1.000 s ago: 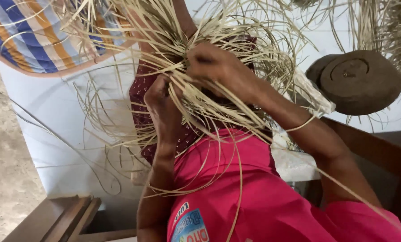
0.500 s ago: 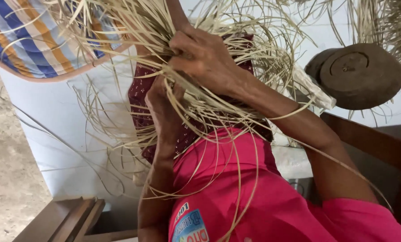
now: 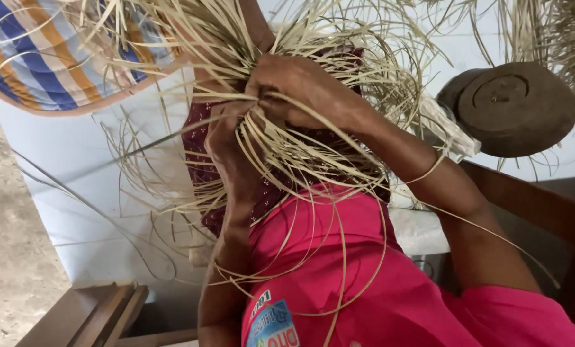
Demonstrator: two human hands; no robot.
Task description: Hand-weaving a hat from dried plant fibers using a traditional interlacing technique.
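Garment: bright pink top (image 3: pixel 371 270), short sleeve ending near right upper arm (forearms bare). Printed patch (image 3: pixel 273 324) at lower edge, white and blue with red. Dark maroon patterned cloth (image 3: pixel 200 144) above the pink. No rings or bangles discernible.

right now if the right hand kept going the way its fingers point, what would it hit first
The right hand points leftward into the pale straw strands it grips; likely first beyond them is the left hand, though depth is unclear.

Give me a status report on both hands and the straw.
Left hand and right hand both clenched in the tangled bundle of pale straw strips. Loose strands trail over the pink cloth. Round brown wooden block sits apart, right.
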